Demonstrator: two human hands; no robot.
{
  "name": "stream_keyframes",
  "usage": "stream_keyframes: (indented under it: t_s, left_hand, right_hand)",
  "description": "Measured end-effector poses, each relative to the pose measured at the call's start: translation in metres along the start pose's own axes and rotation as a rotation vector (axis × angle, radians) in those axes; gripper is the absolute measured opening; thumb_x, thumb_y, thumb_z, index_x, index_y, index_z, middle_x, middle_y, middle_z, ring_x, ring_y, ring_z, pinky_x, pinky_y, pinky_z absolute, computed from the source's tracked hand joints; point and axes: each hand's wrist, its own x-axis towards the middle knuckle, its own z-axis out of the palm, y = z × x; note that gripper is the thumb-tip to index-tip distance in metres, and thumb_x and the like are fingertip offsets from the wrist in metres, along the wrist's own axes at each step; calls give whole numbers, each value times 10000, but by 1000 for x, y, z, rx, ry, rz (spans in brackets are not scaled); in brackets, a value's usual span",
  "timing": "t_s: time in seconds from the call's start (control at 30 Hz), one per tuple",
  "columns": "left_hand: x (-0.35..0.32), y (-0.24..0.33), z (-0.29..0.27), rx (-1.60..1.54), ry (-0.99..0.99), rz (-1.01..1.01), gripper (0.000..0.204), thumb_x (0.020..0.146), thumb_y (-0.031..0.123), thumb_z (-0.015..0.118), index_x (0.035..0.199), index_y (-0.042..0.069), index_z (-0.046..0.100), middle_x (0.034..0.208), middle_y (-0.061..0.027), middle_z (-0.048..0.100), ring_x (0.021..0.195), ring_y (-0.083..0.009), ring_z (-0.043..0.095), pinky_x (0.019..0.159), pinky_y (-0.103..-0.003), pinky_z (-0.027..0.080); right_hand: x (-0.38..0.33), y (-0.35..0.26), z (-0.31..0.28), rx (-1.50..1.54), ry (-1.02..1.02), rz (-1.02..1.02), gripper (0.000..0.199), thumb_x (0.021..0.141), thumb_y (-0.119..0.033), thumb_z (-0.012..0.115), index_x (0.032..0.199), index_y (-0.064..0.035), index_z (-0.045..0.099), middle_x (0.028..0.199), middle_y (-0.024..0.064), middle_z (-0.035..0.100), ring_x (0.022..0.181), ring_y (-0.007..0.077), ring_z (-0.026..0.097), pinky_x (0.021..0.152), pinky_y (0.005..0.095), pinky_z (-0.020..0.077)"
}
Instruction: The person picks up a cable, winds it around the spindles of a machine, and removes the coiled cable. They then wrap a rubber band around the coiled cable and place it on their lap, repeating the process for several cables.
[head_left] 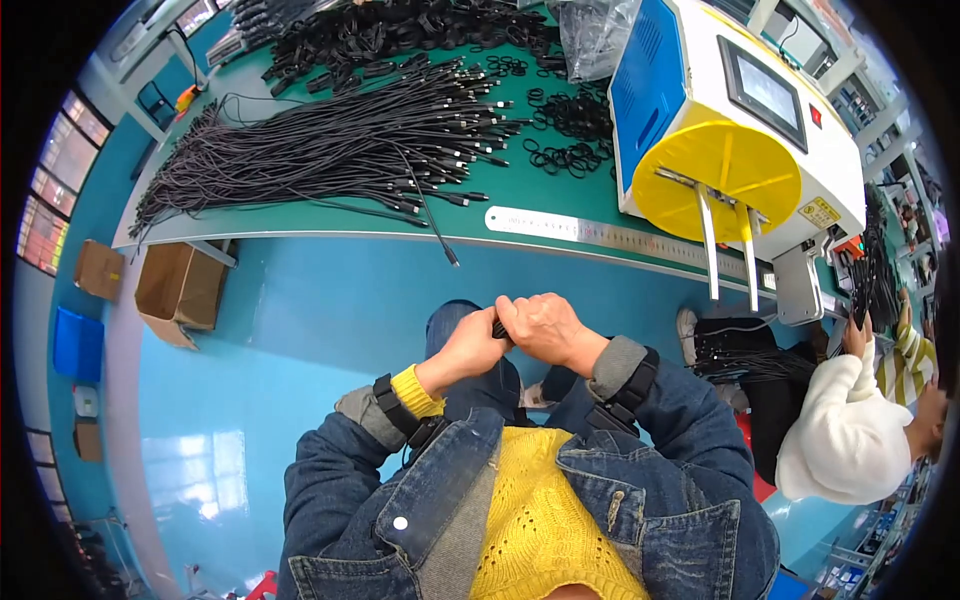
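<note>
Both my hands meet above my lap, in front of the table's near edge. My left hand (474, 345) is closed, its fingers curled around a small black thing (500, 330). Pressed against it from the other side, my right hand (545, 327) is also closed, and its fingertips reach that black thing. Only a small dark part shows between the hands, so its kind cannot be made out. Beyond them, a large bundle of black cables (330, 150) with metal-tipped plugs lies on the green tabletop (540, 195). One cable end (440, 235) hangs over the edge toward my hands.
A steel ruler (590, 233) lies along the table's edge. At right stands a white and blue machine (830, 120) with a yellow disc (715, 175) and two protruding prongs. Black loops (575, 120) lie beside it. A cardboard box (180, 290) stands at left; a person in white (845, 430) sits at right.
</note>
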Motion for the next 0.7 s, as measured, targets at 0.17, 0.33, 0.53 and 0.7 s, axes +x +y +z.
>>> stream_keyframes:
  t_s: [0.17,0.33,0.53,0.7]
  left_hand:
    - [3,-10,-22,-472,-426,-347,139,799,168,612,854,48,568,629,10,520,512,-62,487,407,-204,369]
    - [-3,-22,-39,-530,-296,-263,130,808,177,613,826,67,546,590,23,465,465,-41,404,383,-186,313]
    - [-22,-6,-26,-767,-161,-127,138,827,155,591,763,83,493,576,42,410,455,-35,365,393,-179,281]
    - [-28,-12,-26,-779,-158,-65,125,842,144,573,783,85,480,555,32,392,435,-47,336,393,-198,275]
  right_hand:
    - [25,6,-2,132,-178,-80,127,702,-133,549,748,-44,471,617,89,555,525,248,579,461,340,459]
    - [69,22,-27,479,-298,-85,243,691,-164,603,885,-41,526,871,149,591,769,290,595,666,394,482]
    - [90,133,-14,-240,300,629,386,712,-179,638,1087,-133,561,1011,125,579,878,299,561,782,385,453]
    - [78,165,20,95,119,686,335,712,-168,643,1043,-140,603,959,133,592,758,286,577,716,363,468]
